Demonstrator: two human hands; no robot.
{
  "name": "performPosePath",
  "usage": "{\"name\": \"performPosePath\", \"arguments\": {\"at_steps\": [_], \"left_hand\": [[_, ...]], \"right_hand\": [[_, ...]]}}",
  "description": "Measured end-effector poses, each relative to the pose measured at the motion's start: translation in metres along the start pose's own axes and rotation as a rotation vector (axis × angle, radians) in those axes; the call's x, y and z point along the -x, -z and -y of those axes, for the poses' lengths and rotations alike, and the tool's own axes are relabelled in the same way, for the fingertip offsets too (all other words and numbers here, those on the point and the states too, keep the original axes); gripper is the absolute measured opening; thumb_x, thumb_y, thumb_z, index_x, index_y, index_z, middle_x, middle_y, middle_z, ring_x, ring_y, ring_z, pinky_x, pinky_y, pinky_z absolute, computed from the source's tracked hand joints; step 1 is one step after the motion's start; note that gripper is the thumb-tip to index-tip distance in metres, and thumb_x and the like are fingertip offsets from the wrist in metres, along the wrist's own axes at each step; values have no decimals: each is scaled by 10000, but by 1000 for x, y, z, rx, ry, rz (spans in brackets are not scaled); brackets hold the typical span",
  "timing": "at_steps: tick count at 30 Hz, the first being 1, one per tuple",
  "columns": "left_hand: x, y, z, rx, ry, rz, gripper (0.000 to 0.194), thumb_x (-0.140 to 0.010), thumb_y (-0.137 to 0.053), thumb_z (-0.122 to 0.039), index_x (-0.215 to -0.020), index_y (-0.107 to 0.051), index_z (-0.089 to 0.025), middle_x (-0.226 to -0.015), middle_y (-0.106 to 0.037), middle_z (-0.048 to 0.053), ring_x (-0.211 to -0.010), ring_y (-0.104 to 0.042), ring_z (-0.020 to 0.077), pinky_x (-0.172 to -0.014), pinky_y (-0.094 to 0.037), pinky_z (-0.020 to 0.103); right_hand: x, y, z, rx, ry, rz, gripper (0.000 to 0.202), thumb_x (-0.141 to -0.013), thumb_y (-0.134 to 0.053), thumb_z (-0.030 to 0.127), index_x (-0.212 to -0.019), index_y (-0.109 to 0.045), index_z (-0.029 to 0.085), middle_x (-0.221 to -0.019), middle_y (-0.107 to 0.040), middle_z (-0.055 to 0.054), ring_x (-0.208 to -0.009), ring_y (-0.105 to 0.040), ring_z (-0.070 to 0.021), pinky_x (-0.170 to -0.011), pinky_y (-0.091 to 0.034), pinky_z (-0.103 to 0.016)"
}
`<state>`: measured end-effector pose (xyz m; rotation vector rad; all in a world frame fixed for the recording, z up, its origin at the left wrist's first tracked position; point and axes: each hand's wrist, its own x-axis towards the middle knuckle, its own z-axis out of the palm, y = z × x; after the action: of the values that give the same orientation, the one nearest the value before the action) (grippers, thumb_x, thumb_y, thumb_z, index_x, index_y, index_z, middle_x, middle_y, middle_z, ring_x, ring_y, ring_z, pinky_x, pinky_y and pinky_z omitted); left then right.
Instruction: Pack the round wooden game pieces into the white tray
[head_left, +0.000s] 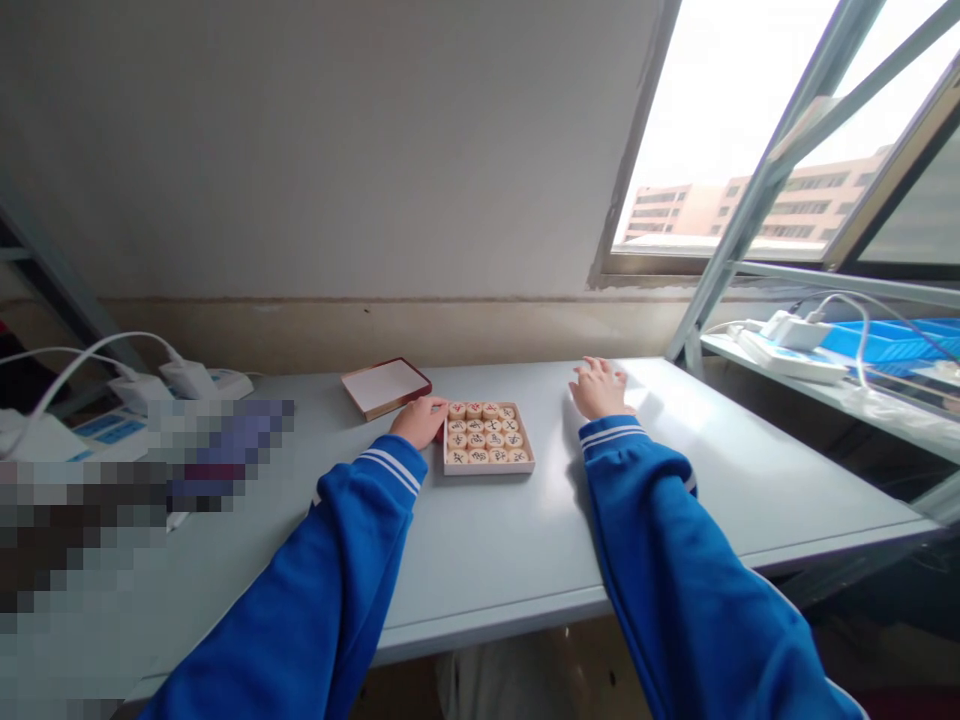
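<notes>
A shallow box [489, 472] lies on the table with its top off. Rows of round wooden xiangqi pieces [493, 440] fill it, the far row mostly marked in red and the nearer rows in black. My left hand [420, 421] is at the box's left side, its fingers closed against the far left edge; the thumb is hidden. My right hand [599, 388] is apart from the box, off to its right near the table's far edge. Its fingers are spread and nothing is in them. Behind my left hand, the box lid [387, 388] lies with its pale inside up.
Power strips with white chargers and cables [187, 380] are on the left, beside a pixelated area. At right, a shelf holds another power strip [791, 355] and a blue basket [892, 340]. A wall backs the grey table [495, 560]; metal posts stand at both sides.
</notes>
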<state>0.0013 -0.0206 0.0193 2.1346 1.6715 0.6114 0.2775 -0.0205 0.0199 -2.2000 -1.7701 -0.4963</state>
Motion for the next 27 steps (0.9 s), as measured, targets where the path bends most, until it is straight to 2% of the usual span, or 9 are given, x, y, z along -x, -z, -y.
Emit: {"name": "performPosePath", "arguments": {"at_steps": [2,6,10,13,15,18,20,23,27], "left_hand": [[0,0,0,5,-6,5,343,-803,-387,-277,-1011,-624,-141,-1043,-631,86,-960,-569,205,-817,-415,255],[1,0,0,17,-4,3,343,-803,-384,-269,-1011,-622,-135,-1042,-631,87,-962,-567,208,-817,-417,263],[0,0,0,17,-5,11,347,-808,-378,-273,-1016,-619,-136,-1031,-637,84,-951,-573,201,-799,-426,251],[0,0,0,4,2,14,344,-806,-384,-273,-1020,-618,-141,-1041,-633,80,-964,-570,197,-818,-420,247],[0,0,1,1,5,15,338,-803,-394,-270,-1022,-617,-146,-1054,-627,78,-976,-566,195,-839,-410,244],[0,0,1,10,12,17,334,-798,-404,-276,-1024,-617,-152,-1049,-630,76,-960,-574,191,-832,-415,239],[0,0,1,10,19,17,334,-799,-402,-283,-1021,-617,-158,-1040,-634,73,-948,-579,193,-816,-424,242],[1,0,1,4,13,8,337,-803,-392,-283,-1015,-621,-158,-1039,-634,76,-954,-575,198,-815,-422,246],[0,-1,1,-4,14,7,339,-806,-387,-288,-1014,-621,-157,-1023,-640,78,-943,-578,197,-802,-426,242]], "right_hand": [[-1,-9,-7,45,-36,41,282,-763,-434,195,-983,-610,180,-1236,-431,-137,-1124,-297,-297,-836,-233,-466],[1,-14,-7,-14,-9,53,249,-764,-441,198,-921,-634,206,-1071,-543,-142,-1041,-369,-286,-841,-214,-477],[4,-6,-6,-74,13,61,198,-758,-467,206,-839,-648,208,-859,-609,-104,-903,-467,-247,-817,-239,-448],[5,6,-1,-111,37,61,176,-757,-484,234,-829,-644,217,-782,-627,-67,-847,-509,-218,-801,-272,-410],[5,15,7,-252,107,76,172,-745,-513,281,-857,-631,225,-786,-640,-40,-820,-533,-194,-786,-313,-372],[6,28,23,-690,344,167,241,-705,-564,358,-887,-614,207,-845,-648,-25,-774,-559,-157,-714,-398,-293],[7,31,33,-878,481,211,260,-676,-595,360,-867,-618,186,-860,-647,-33,-750,-562,-145,-673,-429,-261],[10,29,43,-890,565,221,224,-649,-629,293,-835,-628,169,-830,-649,-37,-717,-560,-137,-658,-443,-250],[12,23,46,-816,598,236,190,-636,-648,226,-816,-634,168,-796,-647,-29,-667,-556,-120,-614,-437,-230]]}}
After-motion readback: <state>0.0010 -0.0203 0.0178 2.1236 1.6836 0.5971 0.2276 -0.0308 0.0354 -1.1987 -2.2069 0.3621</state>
